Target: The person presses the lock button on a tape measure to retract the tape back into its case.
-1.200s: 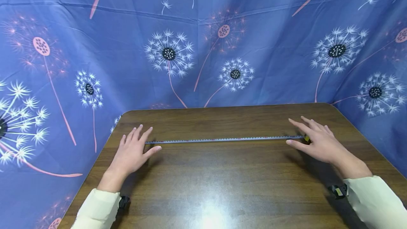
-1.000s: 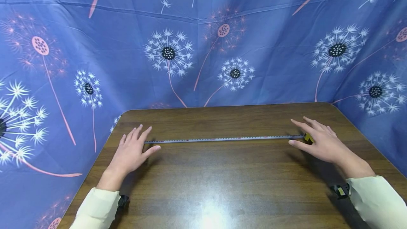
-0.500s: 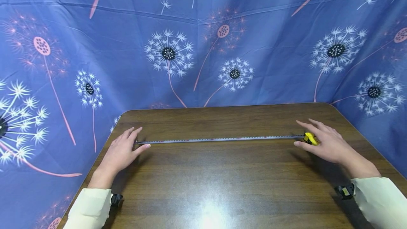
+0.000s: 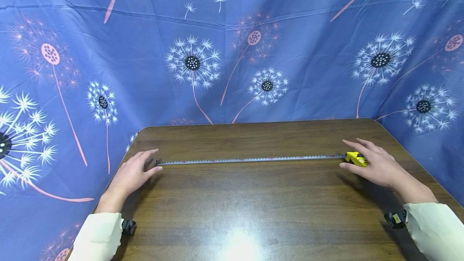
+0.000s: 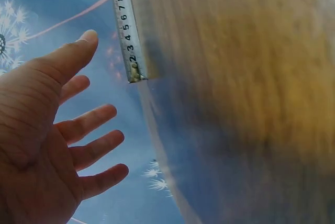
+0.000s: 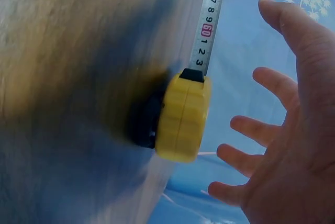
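A yellow tape measure [image 4: 354, 158] lies on the table with its metal blade [image 4: 243, 159] drawn out to the left. In the right wrist view the yellow case [image 6: 184, 116] shows whole, the blade leaving it just past the 60 mark. My right hand [image 4: 378, 164] hovers beside the case, fingers spread and apart from it. At the blade's other end, the hooked tip [image 5: 137, 75] shows in the left wrist view. My left hand [image 4: 128, 174] is just left of that tip, fingers loose, holding nothing.
The brown wooden table [image 4: 217, 196] has rounded far corners. A blue cloth with dandelion prints [image 4: 224, 59] hangs behind it and along both sides. A bright light reflection [image 4: 239, 245] shows near the front.
My left hand has drawn left, off the blade's end, and its tip now shows. My right hand has moved right and slightly nearer, uncovering more of the yellow case. The tape measure stays put.
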The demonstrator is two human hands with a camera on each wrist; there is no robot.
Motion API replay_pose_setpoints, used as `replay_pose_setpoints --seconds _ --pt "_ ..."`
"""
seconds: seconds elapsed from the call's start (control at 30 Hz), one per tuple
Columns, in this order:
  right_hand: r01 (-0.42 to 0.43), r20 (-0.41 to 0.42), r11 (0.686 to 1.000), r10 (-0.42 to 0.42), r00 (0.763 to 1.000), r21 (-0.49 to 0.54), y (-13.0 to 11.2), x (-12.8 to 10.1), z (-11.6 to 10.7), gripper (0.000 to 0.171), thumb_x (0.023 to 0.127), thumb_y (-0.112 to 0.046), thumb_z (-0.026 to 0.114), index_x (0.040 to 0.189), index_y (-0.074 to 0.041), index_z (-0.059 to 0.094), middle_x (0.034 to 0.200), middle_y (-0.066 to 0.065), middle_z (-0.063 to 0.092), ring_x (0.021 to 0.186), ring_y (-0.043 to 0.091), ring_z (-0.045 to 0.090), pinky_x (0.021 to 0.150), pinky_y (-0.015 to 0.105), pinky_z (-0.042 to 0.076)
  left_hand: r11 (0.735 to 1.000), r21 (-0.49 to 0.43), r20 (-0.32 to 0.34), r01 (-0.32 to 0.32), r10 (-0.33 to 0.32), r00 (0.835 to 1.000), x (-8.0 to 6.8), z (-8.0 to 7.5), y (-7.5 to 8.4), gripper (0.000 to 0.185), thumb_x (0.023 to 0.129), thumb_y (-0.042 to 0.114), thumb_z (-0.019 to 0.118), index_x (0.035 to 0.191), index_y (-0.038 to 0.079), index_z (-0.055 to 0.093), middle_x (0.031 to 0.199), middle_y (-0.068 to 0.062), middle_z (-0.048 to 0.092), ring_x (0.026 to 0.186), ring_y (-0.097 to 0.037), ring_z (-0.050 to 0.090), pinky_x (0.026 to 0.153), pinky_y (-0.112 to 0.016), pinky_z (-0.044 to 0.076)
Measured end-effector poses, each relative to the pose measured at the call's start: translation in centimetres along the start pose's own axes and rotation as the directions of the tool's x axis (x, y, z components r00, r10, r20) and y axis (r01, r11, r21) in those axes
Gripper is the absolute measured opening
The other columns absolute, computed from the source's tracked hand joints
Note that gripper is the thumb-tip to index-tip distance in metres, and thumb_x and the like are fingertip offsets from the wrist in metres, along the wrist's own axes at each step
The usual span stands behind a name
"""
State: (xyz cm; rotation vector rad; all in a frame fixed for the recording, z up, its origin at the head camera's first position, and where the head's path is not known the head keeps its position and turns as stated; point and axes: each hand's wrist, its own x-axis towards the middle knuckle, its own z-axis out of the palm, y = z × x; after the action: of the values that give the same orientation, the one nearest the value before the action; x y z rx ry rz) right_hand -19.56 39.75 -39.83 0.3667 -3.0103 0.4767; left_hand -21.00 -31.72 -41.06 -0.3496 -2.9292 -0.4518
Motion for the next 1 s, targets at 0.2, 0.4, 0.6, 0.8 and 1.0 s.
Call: replay_pose_setpoints --seconds 0.2,0.4,0.6,0.8,1.0 --pt "-0.02 0.011 1.0 0.02 1.0 0.005 0.7 -0.3 0.0 0.088 0.093 -0.053 0.072 0.162 -0.015 0.032 0.155 0.04 0.025 0.129 0.072 0.027 0.088 0.085 0.025 0.998 -0.063 0.029 0.021 -0.02 0.999 0.3 0.4 -0.8 0.062 0.096 0.038 0.074 0.148 0.01 0.053 0.143 -0.023 0.057 0.129 -0.05 0.052 0.099 -0.068 0.041" --pt "-0.038 0.013 0.999 0.038 0.999 0.023 1.3 -0.4 0.1 0.087 0.092 -0.053 0.074 0.16 -0.014 0.036 0.154 0.04 0.027 0.126 0.073 0.028 0.085 0.086 0.027 0.993 -0.112 0.016 0.031 -0.03 0.999 0.5 0.6 -1.5 0.058 0.095 0.039 0.075 0.144 0.013 0.058 0.138 -0.021 0.062 0.127 -0.048 0.055 0.098 -0.067 0.043" --pt "-0.011 -0.008 0.997 0.011 1.0 0.073 2.0 -0.5 0.4 0.082 0.09 -0.045 0.079 0.156 -0.01 0.042 0.151 0.039 0.032 0.126 0.071 0.031 0.087 0.082 0.03 0.993 -0.113 0.002 0.022 -0.022 1.0 0.6 0.6 -1.8 0.055 0.093 0.034 0.079 0.141 0.013 0.062 0.137 -0.02 0.063 0.127 -0.048 0.055 0.099 -0.067 0.042" --pt "0.023 -0.016 0.993 -0.021 1.0 0.119 2.8 -0.7 1.0 0.08 0.089 -0.034 0.083 0.153 -0.006 0.045 0.148 0.039 0.035 0.127 0.066 0.034 0.088 0.08 0.032 0.993 -0.118 0.002 0.018 -0.018 1.0 0.8 0.6 -2.0 0.053 0.091 0.03 0.082 0.138 0.014 0.064 0.136 -0.019 0.064 0.126 -0.048 0.056 0.098 -0.066 0.043" --pt "0.052 -0.026 0.988 -0.049 0.998 0.148 3.5 -0.8 1.2 0.079 0.087 -0.028 0.085 0.151 -0.005 0.047 0.143 0.037 0.04 0.124 0.061 0.04 0.087 0.076 0.036 0.985 -0.172 0.01 0.002 0.0 1.0 1.0 0.7 -2.3 0.05 0.09 0.025 0.083 0.135 0.012 0.066 0.127 -0.015 0.071 0.121 -0.044 0.062 0.098 -0.064 0.045"
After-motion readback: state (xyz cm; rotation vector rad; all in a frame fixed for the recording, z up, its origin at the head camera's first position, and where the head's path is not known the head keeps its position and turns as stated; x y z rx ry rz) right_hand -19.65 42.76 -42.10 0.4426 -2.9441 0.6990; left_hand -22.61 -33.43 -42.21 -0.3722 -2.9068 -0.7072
